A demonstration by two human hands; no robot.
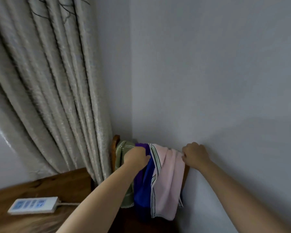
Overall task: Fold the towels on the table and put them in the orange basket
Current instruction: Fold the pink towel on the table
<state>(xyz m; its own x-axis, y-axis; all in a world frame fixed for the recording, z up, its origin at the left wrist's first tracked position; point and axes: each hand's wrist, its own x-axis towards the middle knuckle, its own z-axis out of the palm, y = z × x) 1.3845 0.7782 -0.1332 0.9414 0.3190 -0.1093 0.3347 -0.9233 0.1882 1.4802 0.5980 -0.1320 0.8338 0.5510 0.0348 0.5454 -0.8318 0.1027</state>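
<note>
Over the brown wooden chair back, the left hand curls its fingers into the blue cloth towel, beside it the right hand pinches the pink striped-edged towel's top edge.

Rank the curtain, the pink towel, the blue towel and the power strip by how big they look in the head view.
1. Curtain, by far the largest.
2. Pink towel.
3. Blue towel, though the left hand and the pink towel hide part of it.
4. Power strip, smallest, even though it lies nearer the camera.
</note>
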